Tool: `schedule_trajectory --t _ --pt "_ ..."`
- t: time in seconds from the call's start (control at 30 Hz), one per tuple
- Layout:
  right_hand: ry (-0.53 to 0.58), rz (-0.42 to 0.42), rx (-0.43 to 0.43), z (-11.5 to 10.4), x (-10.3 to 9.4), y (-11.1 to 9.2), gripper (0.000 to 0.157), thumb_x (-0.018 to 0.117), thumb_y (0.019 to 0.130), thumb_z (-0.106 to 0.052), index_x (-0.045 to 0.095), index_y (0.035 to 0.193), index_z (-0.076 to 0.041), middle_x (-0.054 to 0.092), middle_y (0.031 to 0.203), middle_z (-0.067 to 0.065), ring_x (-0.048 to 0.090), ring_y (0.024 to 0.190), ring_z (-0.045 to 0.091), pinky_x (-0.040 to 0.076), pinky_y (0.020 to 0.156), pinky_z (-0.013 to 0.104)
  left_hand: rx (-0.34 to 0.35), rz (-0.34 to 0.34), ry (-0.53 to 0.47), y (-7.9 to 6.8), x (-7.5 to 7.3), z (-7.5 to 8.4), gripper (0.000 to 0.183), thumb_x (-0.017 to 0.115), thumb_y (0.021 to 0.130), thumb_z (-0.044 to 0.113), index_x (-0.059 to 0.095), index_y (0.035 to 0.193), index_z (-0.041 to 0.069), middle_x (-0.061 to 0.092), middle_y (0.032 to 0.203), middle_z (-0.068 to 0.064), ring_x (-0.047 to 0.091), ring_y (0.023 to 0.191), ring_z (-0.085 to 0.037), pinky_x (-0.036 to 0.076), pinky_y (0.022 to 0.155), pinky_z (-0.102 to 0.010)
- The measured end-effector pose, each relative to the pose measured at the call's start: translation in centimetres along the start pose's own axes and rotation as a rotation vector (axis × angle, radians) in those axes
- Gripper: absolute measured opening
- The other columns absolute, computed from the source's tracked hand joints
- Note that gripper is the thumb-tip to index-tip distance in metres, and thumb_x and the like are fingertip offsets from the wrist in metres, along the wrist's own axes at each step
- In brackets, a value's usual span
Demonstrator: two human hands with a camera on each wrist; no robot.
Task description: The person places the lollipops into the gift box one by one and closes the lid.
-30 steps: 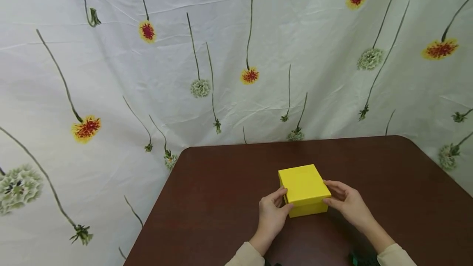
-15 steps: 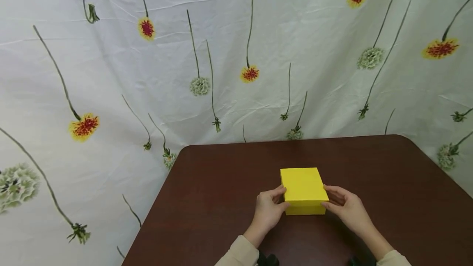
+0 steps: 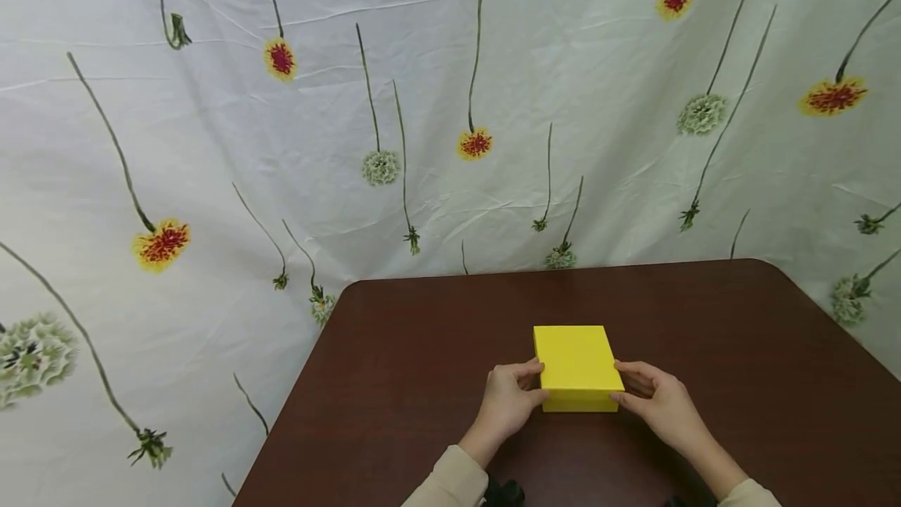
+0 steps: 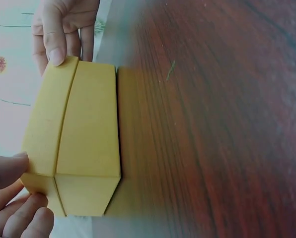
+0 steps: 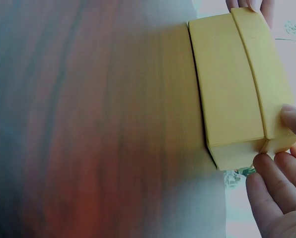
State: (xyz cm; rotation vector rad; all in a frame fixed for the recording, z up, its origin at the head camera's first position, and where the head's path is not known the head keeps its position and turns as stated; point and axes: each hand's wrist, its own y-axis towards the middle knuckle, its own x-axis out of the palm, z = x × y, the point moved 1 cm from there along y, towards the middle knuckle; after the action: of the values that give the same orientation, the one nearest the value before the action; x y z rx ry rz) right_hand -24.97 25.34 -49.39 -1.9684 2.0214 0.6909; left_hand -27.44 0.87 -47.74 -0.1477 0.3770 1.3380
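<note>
A yellow square box (image 4: 90, 119) sits on the dark table, with a matching lid (image 3: 577, 358) fitted over its upper part. From the left side, my left hand (image 3: 507, 399) pinches the lid, thumb at the front corner and fingertips along the side. My right hand (image 3: 663, 407) holds the opposite side of the lid in the same way. In the right wrist view, the lower rim of the lid (image 5: 259, 74) runs straight across the box's front face, and the right fingertips reach that rim. The box's inside is hidden.
The dark brown wooden table (image 3: 422, 350) has rounded far corners. Behind it hangs a white cloth (image 3: 317, 116) printed with flowers. Dark objects (image 3: 505, 493), partly cut off, show by the sleeves at the bottom edge.
The lid has turned from slightly skewed to square and has come lower over the box. Both hands have moved down slightly with it, keeping their grip.
</note>
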Motion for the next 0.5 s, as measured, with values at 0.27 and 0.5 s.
schedule_trajectory --t 0.27,0.5 --pt "-0.100 -0.042 -0.009 -0.2 -0.8 0.5 0.053 0.078 0.088 -0.022 0.061 0.132 0.002 0.061 0.135 0.027 0.063 0.119 0.043 0.061 0.082 0.037 -0.006 -0.047 0.072 0.7 -1.2 -0.4 0.040 0.080 0.084 0.006 0.071 0.123 0.001 0.067 0.132 -0.014 0.066 0.121 -0.031 0.058 0.091 -0.037" --pt "-0.256 -0.044 -0.054 -0.5 -3.3 2.9 0.052 0.062 0.100 -0.035 0.058 0.136 0.003 0.061 0.135 0.028 0.060 0.121 0.046 0.056 0.091 0.056 -0.015 -0.023 0.196 3.8 -5.4 -1.4 0.034 0.072 0.094 0.028 0.073 0.121 0.007 0.071 0.125 -0.010 0.067 0.115 -0.029 0.059 0.089 -0.042"
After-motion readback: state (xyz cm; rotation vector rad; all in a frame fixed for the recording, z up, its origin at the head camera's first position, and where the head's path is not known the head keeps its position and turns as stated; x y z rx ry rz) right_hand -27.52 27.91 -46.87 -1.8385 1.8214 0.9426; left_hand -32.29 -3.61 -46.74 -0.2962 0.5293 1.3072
